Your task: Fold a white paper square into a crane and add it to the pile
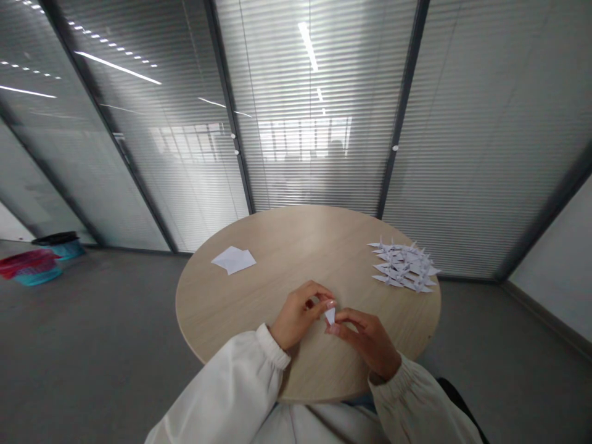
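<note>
A small folded piece of white paper (330, 316) is pinched between my two hands, above the near middle of the round table. My left hand (301, 311) grips its upper left side with thumb and fingertips. From the right, my right hand (363, 336) holds its lower edge between thumb and forefinger. Fingers cover part of the paper, so its full shape is hidden. To the right lies a pile of folded white paper cranes (403, 266), set close together in rows. Flat sheets of white paper (235, 259) overlap one another on the left of the table.
The round wooden table (296, 237) stands before glass partitions with blinds (324, 179). Two bins, one with a red liner (30, 264) and one with a black liner (58, 240), stand on the grey floor at far left. A white wall (555, 271) is at right.
</note>
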`<act>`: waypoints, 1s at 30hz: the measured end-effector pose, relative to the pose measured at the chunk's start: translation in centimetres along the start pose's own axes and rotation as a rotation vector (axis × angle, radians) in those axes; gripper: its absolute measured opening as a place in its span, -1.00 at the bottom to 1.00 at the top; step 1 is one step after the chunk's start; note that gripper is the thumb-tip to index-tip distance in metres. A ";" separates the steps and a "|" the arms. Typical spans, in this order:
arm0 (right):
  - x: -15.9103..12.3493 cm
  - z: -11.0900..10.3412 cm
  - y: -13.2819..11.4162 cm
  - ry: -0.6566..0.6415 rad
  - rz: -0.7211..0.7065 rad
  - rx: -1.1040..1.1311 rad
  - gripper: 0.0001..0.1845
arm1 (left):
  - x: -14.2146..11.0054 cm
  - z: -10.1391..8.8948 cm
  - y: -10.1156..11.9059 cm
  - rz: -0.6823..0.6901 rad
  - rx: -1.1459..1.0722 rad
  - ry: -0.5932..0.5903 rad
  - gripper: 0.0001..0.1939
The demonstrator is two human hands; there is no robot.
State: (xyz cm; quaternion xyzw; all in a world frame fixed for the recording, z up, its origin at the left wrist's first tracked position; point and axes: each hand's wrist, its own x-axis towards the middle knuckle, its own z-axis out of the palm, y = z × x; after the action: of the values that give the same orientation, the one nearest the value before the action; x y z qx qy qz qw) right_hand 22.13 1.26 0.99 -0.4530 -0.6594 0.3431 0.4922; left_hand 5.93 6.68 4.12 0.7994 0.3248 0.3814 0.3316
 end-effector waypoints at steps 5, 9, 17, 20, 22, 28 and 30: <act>0.0 0.1 0.3 0.012 -0.008 0.026 -0.85 | 0.0 -0.1 0.1 0.018 0.017 -0.052 -0.74; 0.0 0.0 0.2 -0.001 -0.009 0.048 -0.85 | -0.1 -0.1 0.2 0.036 0.025 -0.066 -0.72; -0.1 -0.3 -0.3 0.051 -0.031 0.070 -0.80 | -0.3 -0.4 1.0 -0.003 -0.032 -0.134 -0.65; 0.0 -0.3 -0.4 0.095 -0.004 0.101 -0.80 | -0.3 -0.5 1.5 -0.032 -0.054 -0.147 -0.65; 0.1 -0.3 -0.4 0.111 0.008 0.120 -0.80 | -0.2 -0.4 1.5 -0.048 -0.048 -0.144 -0.66; 0.0 -0.3 -0.1 0.116 -0.009 0.097 -0.76 | -0.2 0.0 0.6 -0.074 -0.112 -0.143 -0.68; -0.1 -0.4 0.0 0.110 -0.013 0.087 -0.76 | -0.2 0.1 0.5 -0.081 -0.133 -0.130 -0.68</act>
State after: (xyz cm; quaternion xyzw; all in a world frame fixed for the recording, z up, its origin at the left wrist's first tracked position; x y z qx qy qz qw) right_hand 22.49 1.17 1.04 -0.4449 -0.6188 0.3430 0.5491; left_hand 6.01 6.23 4.36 0.7849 0.3089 0.3356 0.4194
